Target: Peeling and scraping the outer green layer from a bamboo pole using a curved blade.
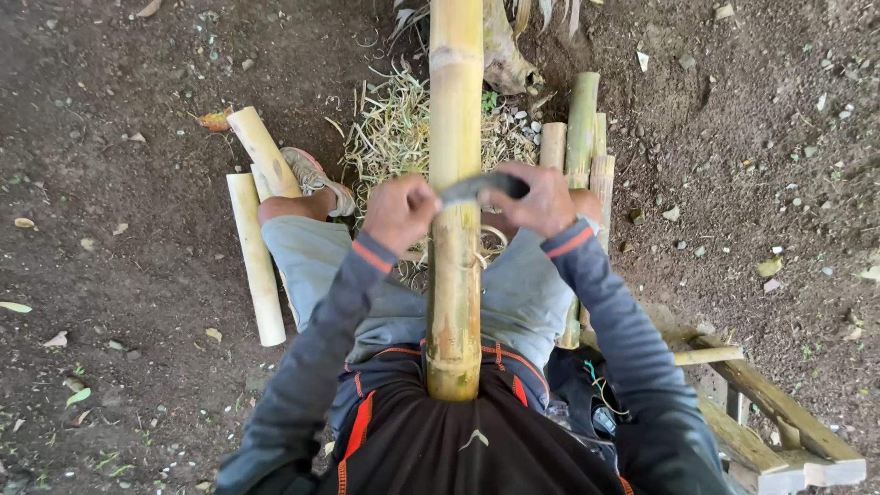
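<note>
Bamboo pole (455,275), one, long, yellow-green, runs from lap outward between both hands. Curved dark blade (483,186) lies across it; left hand (400,213) and right hand (537,199) each have fingers closed tight on one end. Cut bamboo sections: three left of fingers (255,257), four right (580,128). Shavings heap (396,128) beyond fingers.

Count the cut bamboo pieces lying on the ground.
About 7: three pale ones left of the legs, roughly four bundled on the right. The legs may hide more. The long pole being scraped is not counted.
</note>
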